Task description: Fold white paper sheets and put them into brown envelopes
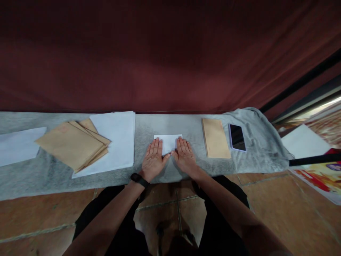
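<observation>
A small white sheet of paper [168, 143], which looks folded, lies flat on the grey cloth straight in front of me. My left hand [154, 158] presses flat on its left part, fingers stretched out and pointing away from me. On its right part my right hand [184, 154] lies flat in the same way. The two thumbs almost meet at the paper's near edge. Both palms face down, and neither hand grips anything. The fingers cover the paper's left and right sides.
Left of my hands, brown envelopes [73, 144] lie fanned over a stack of white paper [122, 142]. Another white sheet [20, 145] is at the far left. To the right are a stack of brown envelopes [216, 138] and a phone [237, 137] on the grey cloth [183, 122].
</observation>
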The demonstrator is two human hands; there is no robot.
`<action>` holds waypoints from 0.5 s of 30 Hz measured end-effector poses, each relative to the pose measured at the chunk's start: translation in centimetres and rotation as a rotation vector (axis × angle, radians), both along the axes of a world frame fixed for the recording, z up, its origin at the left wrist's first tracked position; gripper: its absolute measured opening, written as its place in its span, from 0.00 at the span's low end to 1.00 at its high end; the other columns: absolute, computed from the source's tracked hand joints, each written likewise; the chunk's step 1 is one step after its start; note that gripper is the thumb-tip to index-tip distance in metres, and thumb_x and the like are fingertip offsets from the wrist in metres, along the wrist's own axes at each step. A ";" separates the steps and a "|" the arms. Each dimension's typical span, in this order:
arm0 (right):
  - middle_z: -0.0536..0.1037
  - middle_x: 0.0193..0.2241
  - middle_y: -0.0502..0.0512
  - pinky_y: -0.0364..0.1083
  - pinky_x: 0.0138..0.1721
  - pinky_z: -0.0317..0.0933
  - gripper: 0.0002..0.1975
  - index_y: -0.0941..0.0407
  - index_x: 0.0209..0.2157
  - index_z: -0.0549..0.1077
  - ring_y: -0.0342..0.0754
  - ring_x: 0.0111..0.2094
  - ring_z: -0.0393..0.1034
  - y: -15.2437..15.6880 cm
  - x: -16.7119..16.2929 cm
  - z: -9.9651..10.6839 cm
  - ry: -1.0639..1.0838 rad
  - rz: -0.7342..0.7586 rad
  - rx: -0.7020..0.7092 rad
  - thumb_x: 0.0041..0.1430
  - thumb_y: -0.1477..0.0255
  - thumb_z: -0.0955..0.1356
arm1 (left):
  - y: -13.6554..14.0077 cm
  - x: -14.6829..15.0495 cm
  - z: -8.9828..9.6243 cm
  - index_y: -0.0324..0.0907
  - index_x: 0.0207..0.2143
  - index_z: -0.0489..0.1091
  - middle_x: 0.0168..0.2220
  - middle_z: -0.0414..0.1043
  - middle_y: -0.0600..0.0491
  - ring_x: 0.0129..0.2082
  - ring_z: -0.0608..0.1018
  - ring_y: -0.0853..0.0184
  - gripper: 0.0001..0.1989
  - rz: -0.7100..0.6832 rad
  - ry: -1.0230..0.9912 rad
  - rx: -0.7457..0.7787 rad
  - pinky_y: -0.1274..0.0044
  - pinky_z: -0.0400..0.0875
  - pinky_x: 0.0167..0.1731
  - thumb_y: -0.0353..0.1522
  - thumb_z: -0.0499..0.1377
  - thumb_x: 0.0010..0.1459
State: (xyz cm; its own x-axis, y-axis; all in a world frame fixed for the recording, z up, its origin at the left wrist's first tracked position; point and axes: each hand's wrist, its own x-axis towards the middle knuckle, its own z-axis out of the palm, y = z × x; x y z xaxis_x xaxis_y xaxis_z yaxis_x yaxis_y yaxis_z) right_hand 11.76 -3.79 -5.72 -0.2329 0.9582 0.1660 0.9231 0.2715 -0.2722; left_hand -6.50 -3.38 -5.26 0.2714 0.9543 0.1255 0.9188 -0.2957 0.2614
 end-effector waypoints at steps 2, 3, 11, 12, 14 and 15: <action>0.52 0.71 0.70 0.60 0.71 0.44 0.33 0.69 0.71 0.52 0.59 0.73 0.45 0.1 0.1 0.0 -0.003 -0.034 -0.004 0.75 0.61 0.56 | -0.2 -0.1 -0.2 0.26 0.71 0.49 0.73 0.47 0.33 0.73 0.51 0.50 0.38 0.025 -0.009 0.011 0.57 0.48 0.70 0.46 0.46 0.70; 0.52 0.71 0.70 0.60 0.71 0.44 0.33 0.69 0.71 0.52 0.59 0.73 0.46 0.1 0.2 0.0 -0.002 -0.052 -0.004 0.75 0.62 0.56 | -0.3 -0.1 -0.2 0.26 0.71 0.49 0.73 0.47 0.33 0.73 0.51 0.50 0.38 0.036 -0.015 0.014 0.57 0.48 0.70 0.46 0.45 0.70; 0.53 0.71 0.69 0.60 0.71 0.44 0.32 0.68 0.70 0.53 0.59 0.72 0.47 0.1 0.6 -0.1 -0.018 -0.121 -0.002 0.74 0.63 0.56 | -0.7 0.2 -0.2 0.28 0.71 0.49 0.72 0.49 0.34 0.73 0.52 0.51 0.34 0.132 0.003 0.027 0.58 0.49 0.70 0.42 0.43 0.70; 0.53 0.71 0.69 0.60 0.71 0.44 0.32 0.68 0.70 0.53 0.59 0.72 0.47 0.1 0.6 0.0 -0.018 -0.126 -0.015 0.74 0.63 0.56 | -0.7 0.2 -0.1 0.27 0.70 0.49 0.72 0.49 0.33 0.73 0.52 0.51 0.34 0.149 0.013 0.014 0.58 0.49 0.70 0.41 0.43 0.70; 0.53 0.71 0.69 0.61 0.71 0.44 0.31 0.68 0.70 0.53 0.59 0.72 0.48 0.4 0.7 0.5 -0.014 -0.141 -0.058 0.74 0.64 0.57 | -0.6 0.4 0.4 0.25 0.70 0.50 0.71 0.50 0.32 0.73 0.53 0.50 0.34 0.177 0.033 -0.018 0.57 0.50 0.69 0.40 0.44 0.70; 0.53 0.71 0.70 0.61 0.71 0.44 0.31 0.68 0.70 0.53 0.60 0.72 0.48 0.7 0.6 0.8 -0.008 -0.149 -0.081 0.73 0.65 0.57 | -0.5 0.6 0.6 0.25 0.70 0.51 0.71 0.50 0.31 0.73 0.53 0.49 0.34 0.185 0.040 -0.028 0.56 0.49 0.69 0.40 0.44 0.70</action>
